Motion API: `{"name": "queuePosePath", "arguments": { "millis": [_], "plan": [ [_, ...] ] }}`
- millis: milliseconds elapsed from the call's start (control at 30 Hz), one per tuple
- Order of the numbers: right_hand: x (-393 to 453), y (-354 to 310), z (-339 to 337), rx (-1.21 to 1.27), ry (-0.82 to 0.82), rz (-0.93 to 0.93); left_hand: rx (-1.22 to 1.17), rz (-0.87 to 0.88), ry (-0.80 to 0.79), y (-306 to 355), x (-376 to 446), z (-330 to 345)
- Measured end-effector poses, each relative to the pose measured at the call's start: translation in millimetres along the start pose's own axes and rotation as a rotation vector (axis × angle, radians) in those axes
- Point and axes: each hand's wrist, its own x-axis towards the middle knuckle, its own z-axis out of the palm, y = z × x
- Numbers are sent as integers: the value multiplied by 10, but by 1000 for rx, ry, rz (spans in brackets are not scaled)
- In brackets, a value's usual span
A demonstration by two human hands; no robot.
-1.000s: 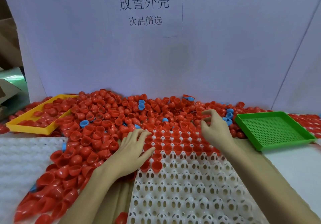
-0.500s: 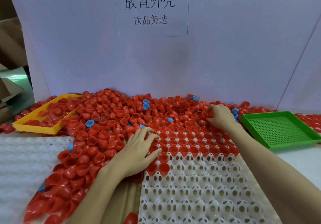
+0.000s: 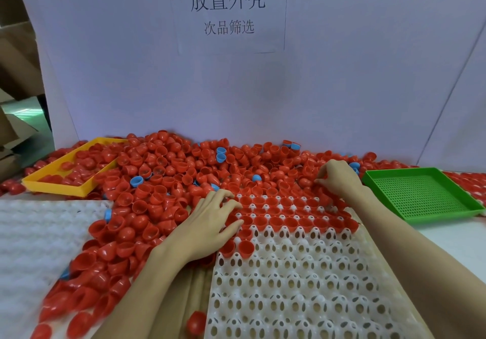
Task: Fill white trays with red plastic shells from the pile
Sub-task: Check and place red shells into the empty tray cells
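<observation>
- Red plastic shells [image 3: 168, 181]: heaped beyond and left of the white tray [image 3: 302, 286].
- Your right hand [image 3: 338, 178], at the pile's edge, pinches shells.
- Your left hand [image 3: 210, 223], fingers spread flat, rests on seated shells; empty sockets lie toward you.

Red shells [image 3: 157, 181] form a glossy heap left of and beyond the left hand [image 3: 207, 225], with a few light blue shells [image 3: 136, 181] dotted through it. Under that hand's fingertips the white tray [image 3: 302, 286] shows a regular grid of pale oval holes, its far rows filled with red. Far left of the hand sits a yellow tray [image 3: 57, 187]. Just right of the right hand [image 3: 339, 178] lies a green tray [image 3: 420, 194] with a fine perforated mesh floor. Behind stands a pale lilac board [image 3: 342, 75] bearing a paper sign [image 3: 228, 12] with black characters.
</observation>
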Motion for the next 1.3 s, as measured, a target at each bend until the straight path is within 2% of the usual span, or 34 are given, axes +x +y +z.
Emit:
{"name": "queuePosePath", "arguments": {
  "millis": [100,167,267,367,467,567,633,733,933,1133,1300],
  "plan": [
    [10,-19,-6,-23,11,-16,-11,-2,-3,5,-8,-17],
    [6,-21,-19,-1,73,-38,-14,7,7,0,-11,-29],
    [-80,-85,-66,139,219,-94,-16,38,48,27,-1,-55],
    [-317,-276,-141,325,277,-163,-41,69,146,120,4,-97],
    [-694,-537,-216,377,172,-266,-146,62,261,227,7,-122],
    [-1133,-755,-246,348,42,-407,-362,-9,299,308,17,-142],
    [-1400,-840,-229,335,13,-507,-511,-3,248,339,21,-161],
    [-1645,-889,-155,334,-8,-600,-600,66,71,384,16,-164],
    [-1744,-881,-49,461,20,-562,-584,130,32,420,13,-90],
    [-1779,-893,-90,627,71,-518,-690,86,83,485,10,-71],
    [-1753,-809,-103,726,200,-414,-817,33,76,518,12,-105]
  ]
}}
